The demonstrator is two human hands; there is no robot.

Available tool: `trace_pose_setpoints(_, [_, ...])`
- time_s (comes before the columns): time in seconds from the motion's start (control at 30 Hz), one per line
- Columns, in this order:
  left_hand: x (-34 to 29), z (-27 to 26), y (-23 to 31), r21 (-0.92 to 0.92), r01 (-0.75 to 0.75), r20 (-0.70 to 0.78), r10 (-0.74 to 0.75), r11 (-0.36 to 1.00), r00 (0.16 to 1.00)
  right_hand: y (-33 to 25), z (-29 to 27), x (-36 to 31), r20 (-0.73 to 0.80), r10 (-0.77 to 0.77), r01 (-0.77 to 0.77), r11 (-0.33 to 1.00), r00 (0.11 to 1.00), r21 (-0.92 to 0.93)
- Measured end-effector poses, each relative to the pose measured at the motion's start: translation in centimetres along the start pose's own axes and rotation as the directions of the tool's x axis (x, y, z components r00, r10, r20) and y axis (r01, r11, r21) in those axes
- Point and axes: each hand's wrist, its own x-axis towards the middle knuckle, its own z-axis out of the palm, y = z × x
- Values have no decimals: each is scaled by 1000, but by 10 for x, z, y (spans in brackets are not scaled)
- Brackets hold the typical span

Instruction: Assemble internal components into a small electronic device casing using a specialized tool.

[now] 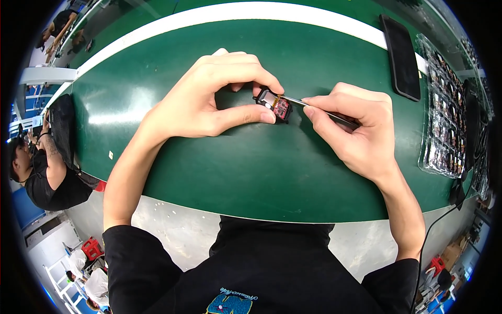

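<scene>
My left hand (219, 94) pinches a small black device housing (286, 116) between thumb and fingers, above the green tabletop. Its open side shows a silver block, a strip of amber tape and a red circuit board. In my right hand (361, 125) is a pair of slim metal tweezers (329, 112), held like a pen, with the tip at the amber tape on the housing. Whether the tip grips anything is too small to tell.
On the green table (235, 172) a black smartphone (401, 57) lies at the far right. Beside it stand clear plastic trays (444, 115) filled with small dark parts. A black cable (436, 225) hangs at the right edge. A co-worker (49, 175) sits at the left end.
</scene>
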Motion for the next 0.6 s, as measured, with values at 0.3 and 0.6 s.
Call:
trace_pose_setpoints(0.3, [-1, 0, 2, -3, 28, 0, -28, 1000, 1000, -2, 2, -1, -23, -7, 7, 1000, 1000, -12])
trace_pose_setpoints(0.6, [1, 2, 2, 8, 8, -14, -8, 1000, 1000, 3, 2, -3, 2, -67, 67, 997, 998, -25])
